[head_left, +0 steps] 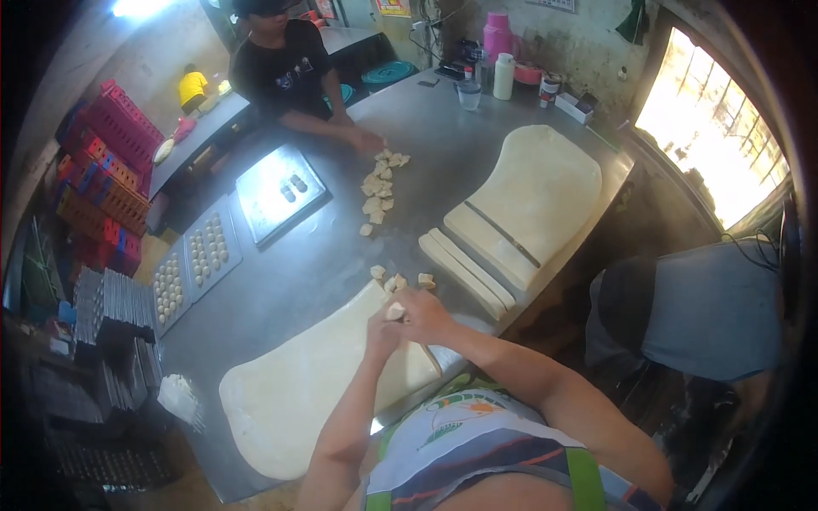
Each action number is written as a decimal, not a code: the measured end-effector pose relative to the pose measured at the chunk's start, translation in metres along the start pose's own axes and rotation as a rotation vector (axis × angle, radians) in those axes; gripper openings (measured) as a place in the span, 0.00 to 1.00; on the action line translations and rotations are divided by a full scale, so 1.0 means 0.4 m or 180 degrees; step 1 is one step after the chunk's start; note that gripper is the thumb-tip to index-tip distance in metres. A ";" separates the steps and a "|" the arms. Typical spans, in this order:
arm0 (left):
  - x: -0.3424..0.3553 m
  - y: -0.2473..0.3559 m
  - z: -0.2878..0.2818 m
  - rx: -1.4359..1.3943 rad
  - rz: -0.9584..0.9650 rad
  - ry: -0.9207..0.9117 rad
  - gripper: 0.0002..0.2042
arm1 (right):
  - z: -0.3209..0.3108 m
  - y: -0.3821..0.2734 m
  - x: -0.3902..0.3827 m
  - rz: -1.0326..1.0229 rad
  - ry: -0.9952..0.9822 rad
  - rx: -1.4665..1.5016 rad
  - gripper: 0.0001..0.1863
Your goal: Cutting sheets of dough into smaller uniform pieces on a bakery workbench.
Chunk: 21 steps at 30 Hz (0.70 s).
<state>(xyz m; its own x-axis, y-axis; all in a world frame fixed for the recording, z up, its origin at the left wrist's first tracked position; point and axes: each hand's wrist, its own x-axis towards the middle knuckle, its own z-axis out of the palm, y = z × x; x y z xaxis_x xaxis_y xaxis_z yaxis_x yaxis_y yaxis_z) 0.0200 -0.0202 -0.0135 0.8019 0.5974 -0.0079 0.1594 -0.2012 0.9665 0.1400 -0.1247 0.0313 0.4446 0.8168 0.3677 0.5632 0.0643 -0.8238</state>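
Head view: both hands hold a dough piece near a dough sheet.

Counting two large dough sheets at two and seven o'clock, two trays of dough balls at nine, and one pink flask at one.

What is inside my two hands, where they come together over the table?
A pale piece of dough shows between the left hand and the right hand. The fingers cover the rest, so its full shape, and anything else there, cannot be seen.
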 end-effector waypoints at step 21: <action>-0.008 -0.054 -0.031 0.1060 0.0585 -0.0178 0.09 | 0.051 0.024 -0.006 -0.0328 0.0375 -0.0452 0.12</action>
<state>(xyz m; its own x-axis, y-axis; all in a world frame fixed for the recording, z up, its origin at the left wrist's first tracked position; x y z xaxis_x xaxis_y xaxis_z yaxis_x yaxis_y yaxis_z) 0.0069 -0.0083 -0.0312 0.8631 0.4867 0.1348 0.1811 -0.5476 0.8169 0.1301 -0.1143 0.0135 0.4533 0.7368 0.5017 0.6986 0.0559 -0.7133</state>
